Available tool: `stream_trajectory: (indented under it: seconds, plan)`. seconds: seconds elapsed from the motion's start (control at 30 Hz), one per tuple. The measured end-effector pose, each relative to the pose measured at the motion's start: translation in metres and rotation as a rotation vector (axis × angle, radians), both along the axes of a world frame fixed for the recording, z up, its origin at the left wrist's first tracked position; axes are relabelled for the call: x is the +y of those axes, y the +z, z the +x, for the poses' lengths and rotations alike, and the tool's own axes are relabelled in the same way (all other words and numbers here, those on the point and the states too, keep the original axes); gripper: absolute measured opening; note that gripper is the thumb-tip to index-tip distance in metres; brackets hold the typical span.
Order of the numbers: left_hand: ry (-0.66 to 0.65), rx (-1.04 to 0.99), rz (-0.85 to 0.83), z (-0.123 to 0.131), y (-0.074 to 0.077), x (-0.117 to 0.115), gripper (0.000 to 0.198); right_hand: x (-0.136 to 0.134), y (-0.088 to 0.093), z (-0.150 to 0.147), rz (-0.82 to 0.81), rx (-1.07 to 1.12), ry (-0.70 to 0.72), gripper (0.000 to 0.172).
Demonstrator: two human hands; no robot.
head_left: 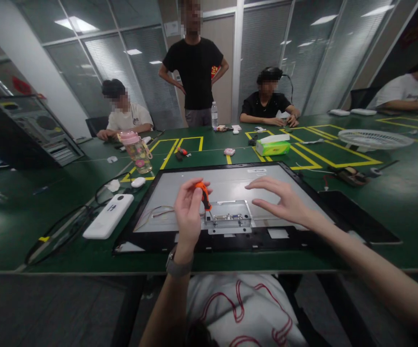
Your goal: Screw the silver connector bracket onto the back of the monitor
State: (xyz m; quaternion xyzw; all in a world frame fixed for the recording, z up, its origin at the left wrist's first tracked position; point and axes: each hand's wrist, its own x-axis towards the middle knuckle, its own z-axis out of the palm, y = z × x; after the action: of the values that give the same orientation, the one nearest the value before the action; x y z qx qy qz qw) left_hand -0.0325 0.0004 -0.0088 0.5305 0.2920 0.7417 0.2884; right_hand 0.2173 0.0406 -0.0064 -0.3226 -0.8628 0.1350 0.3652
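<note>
My left hand (190, 208) grips an orange and black screwdriver (205, 195), its shaft pointing down at the left end of a metal bracket with connector ports (230, 218). Whether the tip touches the bracket I cannot tell. That bracket sits on the silver back of a flat display panel (165, 190) with a black frame, lying on the table in front of me. Over the panel's right half, my right hand (279, 198) hovers with thumb and fingers apart, holding nothing. Thin wires (157, 212) run along the panel's left side.
Left of the panel lie a white power bank (108, 217), a black cable (59, 236) and a pink-lidded bottle (136, 152). A dark phone-like slab (360, 217) lies to the right. Beyond stand a tissue pack (273, 145) and a white round rack (375, 139). Several people are around the table.
</note>
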Motion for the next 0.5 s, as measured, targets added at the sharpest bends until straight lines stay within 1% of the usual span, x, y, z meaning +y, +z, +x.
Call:
stream_trajectory:
  seconds: [0.07, 0.1, 0.13, 0.17, 0.2, 0.27, 0.33, 0.37, 0.5]
  plan:
    - [0.079, 0.059, 0.052, -0.001, -0.001, 0.001, 0.015, 0.01, -0.009, -0.001, -0.214, 0.003, 0.071, 0.049]
    - [0.118, 0.08, 0.075, -0.002, -0.001, 0.002, 0.013, 0.014, -0.015, -0.002, -0.351, -0.002, 0.125, 0.06]
    - [0.138, 0.089, 0.089, -0.002, -0.001, 0.003, 0.012, 0.017, -0.02, -0.003, -0.424, -0.046, 0.152, 0.068]
    - [0.13, 0.083, 0.092, -0.003, -0.001, 0.003, 0.012, 0.019, -0.024, -0.003, -0.462, -0.093, 0.158, 0.071]
    - [0.096, 0.064, 0.084, -0.003, -0.001, 0.003, 0.015, 0.02, -0.027, -0.003, -0.474, -0.135, 0.174, 0.075]
    - [-0.004, 0.017, 0.045, -0.003, -0.001, 0.002, 0.025, 0.02, -0.029, -0.002, -0.48, -0.193, 0.191, 0.075]
    - [-0.048, -0.01, 0.004, -0.003, -0.002, 0.002, 0.028, 0.02, -0.028, -0.001, -0.488, -0.22, 0.194, 0.073]
    - [-0.034, -0.008, -0.003, -0.003, -0.002, 0.002, 0.026, 0.019, -0.027, 0.0, -0.492, -0.226, 0.19, 0.073]
    - [0.126, 0.047, 0.064, -0.004, -0.002, 0.003, 0.014, 0.019, -0.026, 0.0, -0.505, -0.217, 0.183, 0.073]
